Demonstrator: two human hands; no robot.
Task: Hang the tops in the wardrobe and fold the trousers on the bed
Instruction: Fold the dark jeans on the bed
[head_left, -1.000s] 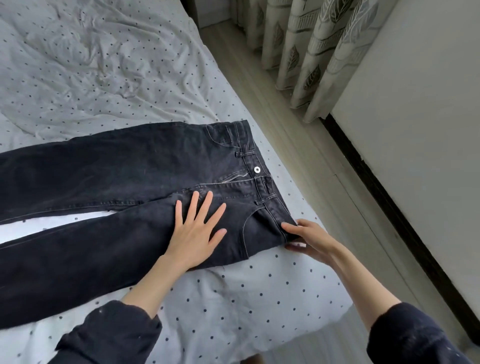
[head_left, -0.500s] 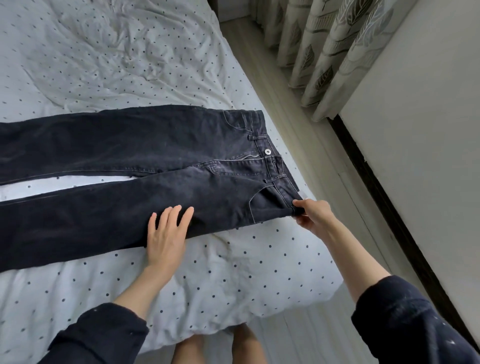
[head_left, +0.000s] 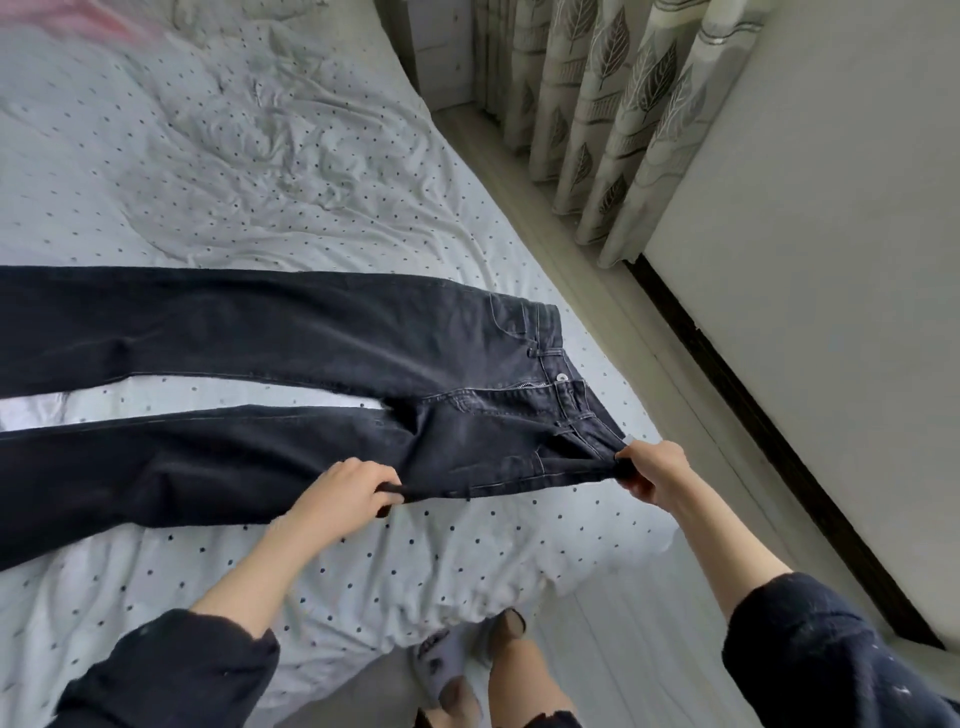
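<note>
A rumpled white bed sheet with dark dots carries black denim trousers lying flat near its right edge, beside leaf-patterned curtains and pale floorboards. The left hand pinches the near leg seam; the right hand grasps the waistband corner.

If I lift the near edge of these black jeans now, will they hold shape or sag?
The jeans will likely sag between the left hand and right hand; both pinch only the near edge. Thick denim probably drapes heavily, and the long legs may drag.
</note>
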